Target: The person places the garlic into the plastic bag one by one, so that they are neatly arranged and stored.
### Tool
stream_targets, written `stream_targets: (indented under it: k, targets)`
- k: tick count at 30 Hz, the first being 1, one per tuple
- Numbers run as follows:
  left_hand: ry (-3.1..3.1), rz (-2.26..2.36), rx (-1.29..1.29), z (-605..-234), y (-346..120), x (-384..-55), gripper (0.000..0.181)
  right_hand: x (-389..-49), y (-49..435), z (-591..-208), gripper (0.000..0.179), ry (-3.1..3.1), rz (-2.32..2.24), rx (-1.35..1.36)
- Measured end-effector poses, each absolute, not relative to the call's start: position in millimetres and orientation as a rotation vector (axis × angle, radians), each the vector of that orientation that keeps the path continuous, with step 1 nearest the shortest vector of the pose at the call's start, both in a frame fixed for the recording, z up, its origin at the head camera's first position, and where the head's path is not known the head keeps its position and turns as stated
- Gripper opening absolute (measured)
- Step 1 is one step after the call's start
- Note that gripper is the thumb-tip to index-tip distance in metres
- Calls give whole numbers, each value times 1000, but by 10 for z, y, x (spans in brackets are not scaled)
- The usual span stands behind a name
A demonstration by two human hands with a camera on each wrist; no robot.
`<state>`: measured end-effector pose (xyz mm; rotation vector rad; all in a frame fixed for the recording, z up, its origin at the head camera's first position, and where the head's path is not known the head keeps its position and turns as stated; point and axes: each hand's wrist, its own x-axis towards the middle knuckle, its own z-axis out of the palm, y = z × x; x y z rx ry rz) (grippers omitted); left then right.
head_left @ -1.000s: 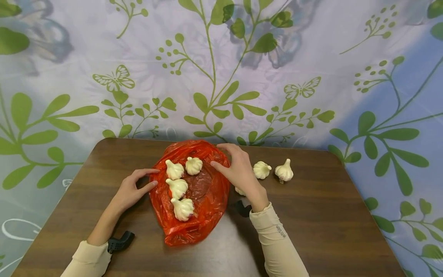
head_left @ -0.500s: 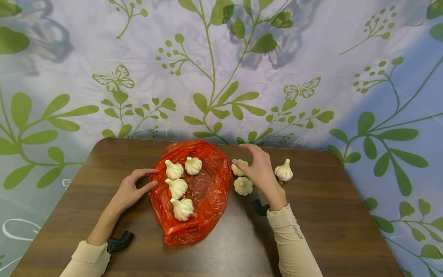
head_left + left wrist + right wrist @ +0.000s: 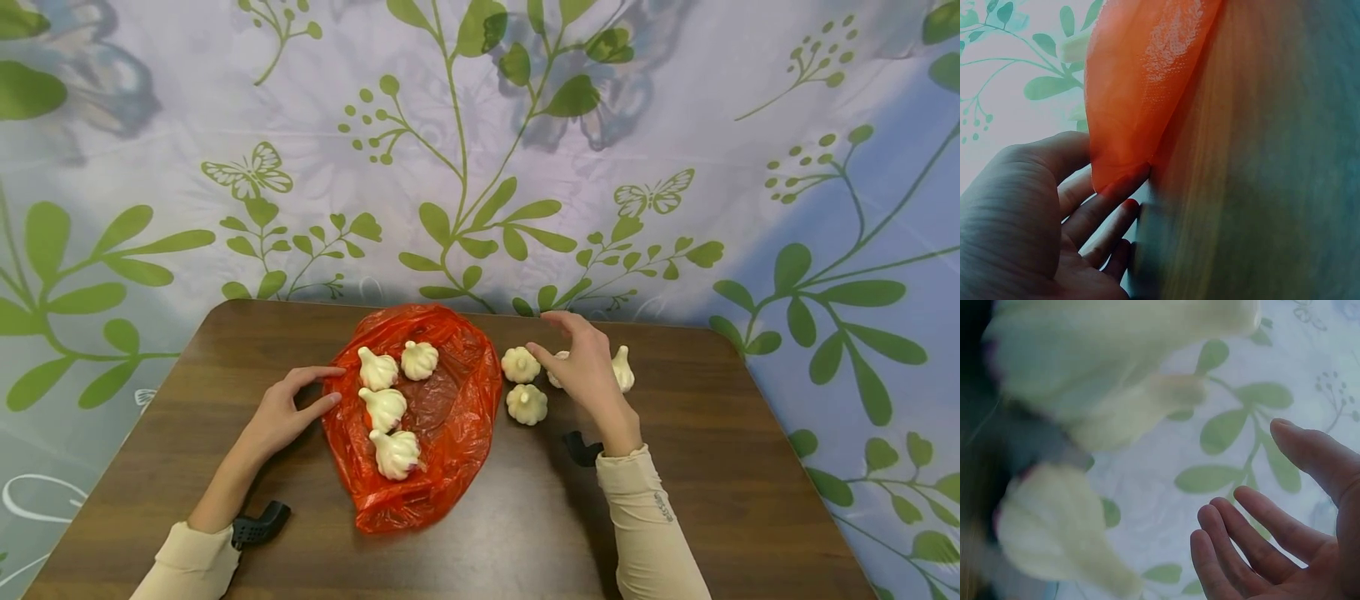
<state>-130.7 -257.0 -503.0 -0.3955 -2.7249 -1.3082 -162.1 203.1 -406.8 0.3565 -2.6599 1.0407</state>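
A red plastic bag [image 3: 457, 433] lies spread on the table, with several garlic bulbs [image 3: 395, 454] on it, stacked mostly in a column at its left. My left hand [image 3: 285, 412] is at the bag's left edge, thumb and index finger spread apart on it. In the left wrist view the fingers [image 3: 1107, 206] show partly through the translucent red plastic [image 3: 1141, 87]. Right of the bag, my right hand [image 3: 588, 367] is held over a garlic bulb [image 3: 556, 371] that it partly covers, fingers extended and holding nothing. Two more bulbs, one garlic bulb [image 3: 520, 365] above another garlic bulb [image 3: 527, 404], sit beside the bag.
Behind the right hand stands a further garlic bulb [image 3: 623, 371], partly hidden. The brown wooden table [image 3: 712, 500] reaches back to a patterned cloth backdrop [image 3: 487, 150]. Black wrist mounts [image 3: 261, 523] sit at both cuffs.
My right hand has moved from the bag's right edge rightward over the loose bulbs. Two bulbs beside the bag came out from behind it. The left hand and bag have stayed nearly still.
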Motion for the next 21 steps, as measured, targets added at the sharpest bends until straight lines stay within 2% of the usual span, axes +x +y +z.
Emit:
stream_targets:
  k: [12,21]
  targets:
    - [-2729,-1300,-392,-5039,-2557,-1315,40,-1554,2715,-4016,52,-2624,974,195]
    - [-2731,-1307,-386,-5050,-2565,-1309,40,-1551,2995,-4079,54,-2659,944,83]
